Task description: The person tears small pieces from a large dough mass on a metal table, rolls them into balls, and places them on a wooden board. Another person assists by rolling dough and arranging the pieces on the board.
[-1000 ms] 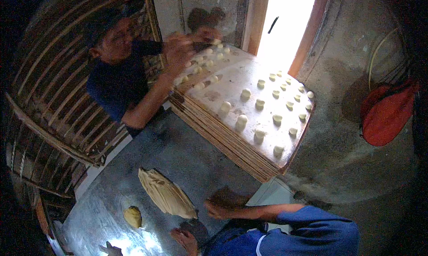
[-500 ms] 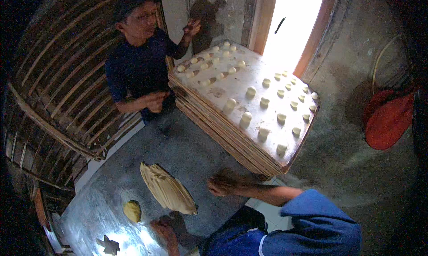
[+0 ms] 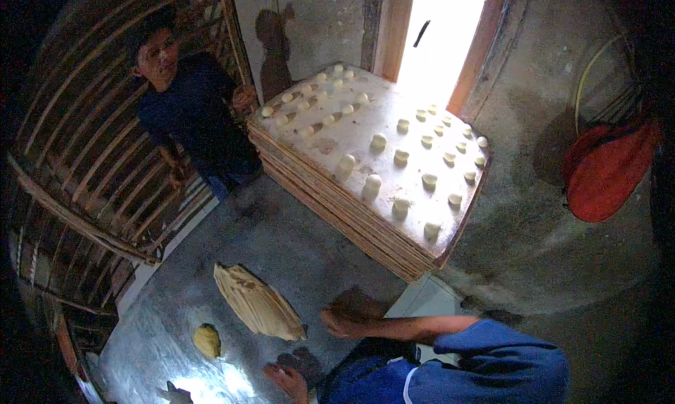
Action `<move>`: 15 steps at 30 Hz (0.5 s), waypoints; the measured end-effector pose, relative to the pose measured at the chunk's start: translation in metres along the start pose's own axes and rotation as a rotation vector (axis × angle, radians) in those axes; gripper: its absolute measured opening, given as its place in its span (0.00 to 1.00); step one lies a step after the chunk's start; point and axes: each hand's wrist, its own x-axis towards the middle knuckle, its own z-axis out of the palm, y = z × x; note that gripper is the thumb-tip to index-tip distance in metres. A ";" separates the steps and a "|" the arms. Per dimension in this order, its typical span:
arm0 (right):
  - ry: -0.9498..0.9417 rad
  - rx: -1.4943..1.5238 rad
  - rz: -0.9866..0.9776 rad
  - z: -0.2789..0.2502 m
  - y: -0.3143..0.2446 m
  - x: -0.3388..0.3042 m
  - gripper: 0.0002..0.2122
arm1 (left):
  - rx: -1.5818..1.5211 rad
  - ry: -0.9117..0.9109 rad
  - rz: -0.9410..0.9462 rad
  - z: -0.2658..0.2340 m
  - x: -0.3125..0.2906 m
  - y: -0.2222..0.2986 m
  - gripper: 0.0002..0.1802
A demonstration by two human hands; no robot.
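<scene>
A long, folded sheet of pale tan dough (image 3: 259,302) lies creased on the grey table. Just to its right, low over the tabletop, is my right hand (image 3: 344,321), loosely curled with its fingers apart and nothing visible in them. My left hand (image 3: 287,380) is near the table's front edge, below the dough's near end, fingers extended and empty. Neither hand grips the dough. To the left of the sheet sits a small yellowish lump of dough (image 3: 207,341). A dark, angular object (image 3: 177,393) lies by the bright patch at the lower left; its kind is unclear.
A stack of boards (image 3: 337,214) adjoins the table's far right side, its top (image 3: 355,140) bearing several pale dough balls (image 3: 378,142). Another person (image 3: 193,108) stands beyond the table, beside a slatted wooden rack (image 3: 84,144). A red bag (image 3: 605,168) hangs at right.
The other person has drawn back to the left and lowered an arm. My left hand has shifted right, toward my body. My view has shifted slightly; the dough stays on the table.
</scene>
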 end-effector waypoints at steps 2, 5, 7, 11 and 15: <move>-0.039 0.038 0.008 -0.034 0.012 -0.005 0.13 | -0.044 -0.102 0.110 -0.015 0.005 -0.037 0.31; -0.261 0.649 0.132 -0.064 0.083 -0.009 0.12 | -0.149 -0.234 0.219 -0.019 0.008 -0.018 0.34; -0.271 0.441 0.134 -0.052 0.062 -0.005 0.11 | -0.044 -0.083 0.035 -0.008 0.001 0.018 0.36; -0.072 0.060 -0.003 -0.035 0.020 -0.025 0.11 | -0.036 -0.156 0.050 -0.027 -0.033 -0.016 0.38; -0.193 0.407 0.112 -0.071 0.074 -0.025 0.10 | -0.191 -0.336 0.225 -0.069 -0.019 -0.018 0.39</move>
